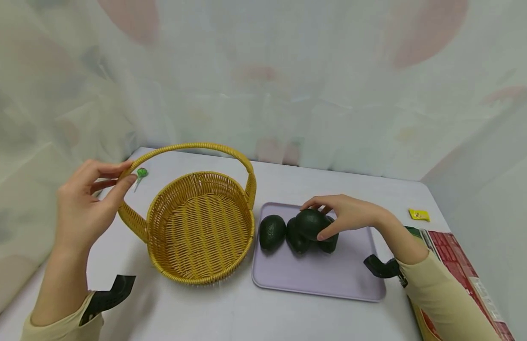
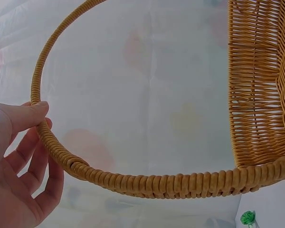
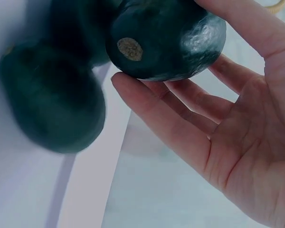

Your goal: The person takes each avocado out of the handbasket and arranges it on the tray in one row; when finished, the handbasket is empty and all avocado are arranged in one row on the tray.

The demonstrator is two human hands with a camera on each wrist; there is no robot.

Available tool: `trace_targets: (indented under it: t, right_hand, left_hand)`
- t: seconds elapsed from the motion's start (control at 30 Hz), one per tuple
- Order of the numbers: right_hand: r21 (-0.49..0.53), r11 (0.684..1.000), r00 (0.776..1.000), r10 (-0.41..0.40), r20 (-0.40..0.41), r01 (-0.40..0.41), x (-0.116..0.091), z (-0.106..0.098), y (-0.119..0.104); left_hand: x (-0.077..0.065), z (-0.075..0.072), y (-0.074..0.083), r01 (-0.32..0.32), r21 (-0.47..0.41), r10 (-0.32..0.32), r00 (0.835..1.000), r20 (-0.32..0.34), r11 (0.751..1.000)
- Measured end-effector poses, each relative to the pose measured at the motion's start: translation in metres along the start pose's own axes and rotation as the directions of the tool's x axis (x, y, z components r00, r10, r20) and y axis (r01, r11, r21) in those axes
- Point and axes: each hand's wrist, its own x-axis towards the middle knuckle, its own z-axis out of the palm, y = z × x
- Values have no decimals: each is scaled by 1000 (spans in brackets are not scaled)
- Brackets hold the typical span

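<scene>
My left hand (image 1: 86, 203) pinches the tall handle (image 2: 161, 186) of a round yellow wicker basket (image 1: 201, 280), between thumb and fingers. Nothing lies inside the basket, which tips toward me. To its right, my right hand (image 1: 350, 210) grips a dark green avocado (image 1: 311, 223) between thumb and fingers, above a pale purple tray (image 1: 353, 279). Beneath the held fruit, two more avocados are partly covered, one of them in the middle (image 1: 295, 240). Another avocado (image 1: 272, 232) sits at the tray's left side. The right wrist view shows the held avocado's stem scar (image 3: 130, 49).
A green lollipop (image 1: 141, 173) lies behind the basket handle. At the far right are a small yellow packet (image 1: 419, 215) and a large red printed package (image 1: 455, 265), partly behind my right forearm. A patterned curtain (image 1: 263, 94) rises along the table's back edge.
</scene>
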Motion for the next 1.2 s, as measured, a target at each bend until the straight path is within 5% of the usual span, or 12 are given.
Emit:
trace_targets:
  t: [0.73,1.2]
  right_hand:
    - [63,990,982,132,-135,-125,-60,7,36]
    - [187,963,939,236,-252,-192,-84,27,57]
  left_hand:
    - [0,-1,0,-5,-15,5,1000,-4,1000]
    - [0,0,-3,-6,-10,6,1000,-9,1000]
